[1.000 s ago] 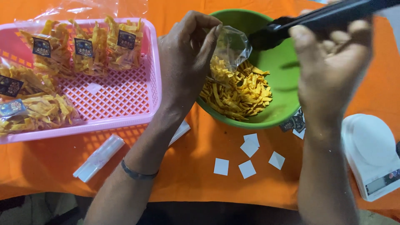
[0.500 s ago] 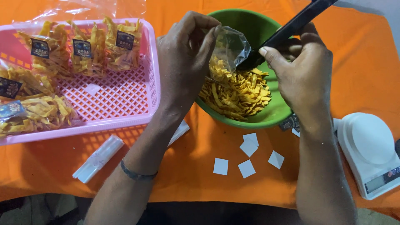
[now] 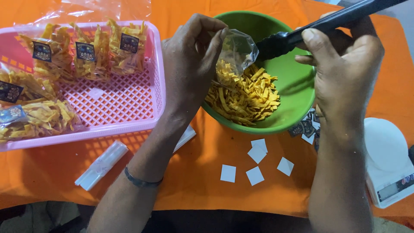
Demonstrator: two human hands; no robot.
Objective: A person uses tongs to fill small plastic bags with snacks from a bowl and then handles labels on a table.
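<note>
Black tongs (image 3: 310, 29) lifted from yellow strips (image 3: 243, 97), gripped in right hand (image 3: 345, 73); left hand (image 3: 189, 64) pinching clear bag (image 3: 237, 51) open over green bowl (image 3: 297, 86); likely mid-filling

bright even light, soft shadows, slight blur at edges.

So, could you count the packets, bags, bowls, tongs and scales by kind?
Filled clear packets of yellow strips, in the pink plastic basket: 5
Open clear plastic bag: 1
Round green plastic bowl: 1
Long black tongs: 1
White kitchen scale: 1
Total: 9
</note>
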